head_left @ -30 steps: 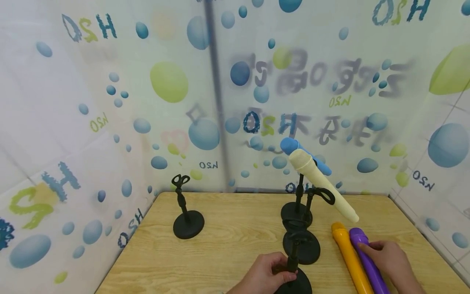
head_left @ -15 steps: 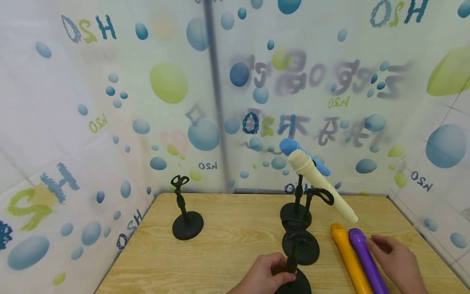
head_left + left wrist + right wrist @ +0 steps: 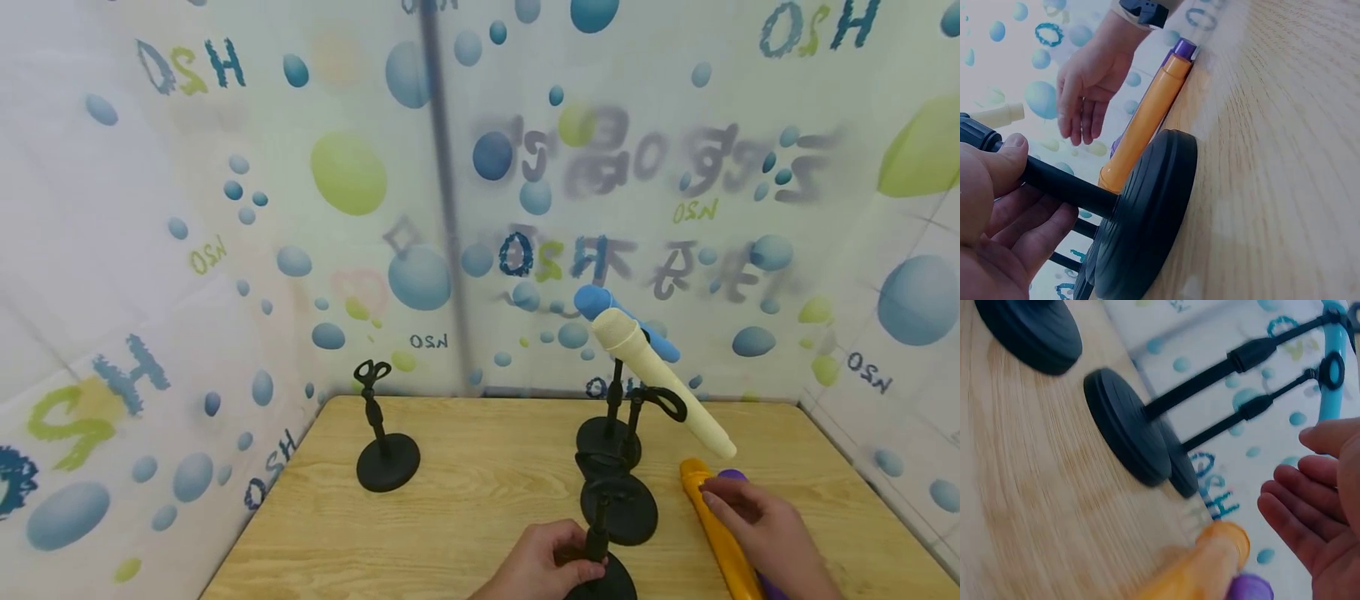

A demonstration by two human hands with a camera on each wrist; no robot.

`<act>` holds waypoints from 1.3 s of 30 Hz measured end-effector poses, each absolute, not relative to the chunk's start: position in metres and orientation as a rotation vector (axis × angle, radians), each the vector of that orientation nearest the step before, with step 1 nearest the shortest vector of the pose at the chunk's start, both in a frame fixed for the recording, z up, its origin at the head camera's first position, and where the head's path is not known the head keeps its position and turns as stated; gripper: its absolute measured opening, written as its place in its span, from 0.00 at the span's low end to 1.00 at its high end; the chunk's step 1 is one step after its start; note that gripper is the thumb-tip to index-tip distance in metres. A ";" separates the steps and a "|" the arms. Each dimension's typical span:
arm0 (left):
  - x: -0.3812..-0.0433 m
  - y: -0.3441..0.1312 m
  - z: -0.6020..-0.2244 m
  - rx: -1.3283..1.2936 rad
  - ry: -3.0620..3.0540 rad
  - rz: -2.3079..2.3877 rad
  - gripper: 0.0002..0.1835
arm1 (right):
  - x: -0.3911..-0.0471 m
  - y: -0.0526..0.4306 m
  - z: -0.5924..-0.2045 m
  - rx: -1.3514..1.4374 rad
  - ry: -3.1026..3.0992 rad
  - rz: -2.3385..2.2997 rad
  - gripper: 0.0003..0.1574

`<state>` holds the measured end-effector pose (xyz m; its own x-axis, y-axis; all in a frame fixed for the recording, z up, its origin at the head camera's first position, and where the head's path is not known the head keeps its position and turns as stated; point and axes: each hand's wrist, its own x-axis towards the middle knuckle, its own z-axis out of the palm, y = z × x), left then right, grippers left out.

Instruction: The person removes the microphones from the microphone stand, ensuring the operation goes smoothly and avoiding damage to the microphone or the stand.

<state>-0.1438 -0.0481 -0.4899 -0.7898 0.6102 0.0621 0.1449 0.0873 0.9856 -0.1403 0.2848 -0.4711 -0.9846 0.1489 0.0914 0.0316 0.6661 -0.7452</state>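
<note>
In the head view my left hand [image 3: 538, 562] holds the upright pole of the nearest black microphone stand [image 3: 617, 579]. The left wrist view shows thumb and fingers around that pole [image 3: 1069, 187], with the round base on the table. My right hand [image 3: 776, 537] hovers over an orange microphone [image 3: 712, 525] and a purple microphone [image 3: 732, 475], which lie side by side; it partly hides both from the head camera. Its fingers are relaxed and hold nothing in the right wrist view. Beyond, a cream microphone [image 3: 667, 383] and a blue microphone [image 3: 591, 302] rest slanted on two stands.
Another black stand [image 3: 387, 461] with a bare clip stands at the left of the wooden table [image 3: 465, 492]. The two loaded stands, one base [image 3: 626, 512] visible in front, line up behind the held one. A patterned curtain [image 3: 345, 275] encloses the back and sides.
My right hand has let go of the purple microphone, lifted off and moved left over the orange one. The left hand keeps its hold on the stand.
</note>
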 end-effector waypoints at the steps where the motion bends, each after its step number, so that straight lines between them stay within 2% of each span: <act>1: -0.143 -0.049 -0.490 0.742 2.005 1.748 0.06 | -0.140 0.281 -0.472 -0.118 -2.726 1.225 0.23; 6: -0.142 -0.053 -0.489 0.725 2.005 1.730 0.06 | -0.138 0.259 -0.473 0.002 -2.655 1.352 0.16; 13: -0.142 -0.057 -0.487 0.641 2.002 1.715 0.06 | -0.135 0.228 -0.462 0.059 -2.648 1.604 0.21; 17: -0.142 -0.059 -0.487 0.631 2.007 1.712 0.05 | -0.132 0.212 -0.455 0.131 -2.635 1.687 0.21; 27: -0.142 -0.062 -0.488 0.680 1.987 1.729 0.07 | -0.124 0.189 -0.453 0.571 -2.411 1.833 0.18; 39: -0.141 -0.065 -0.489 0.770 2.025 1.758 0.07 | -0.112 0.158 -0.448 0.358 -2.478 1.898 0.24</act>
<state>-0.1405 -0.0651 -0.4890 -0.7912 0.6054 0.0870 0.1713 0.0829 0.9817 -0.1120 0.1579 -0.4477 -0.9741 -0.1796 0.1374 -0.1794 0.2441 -0.9530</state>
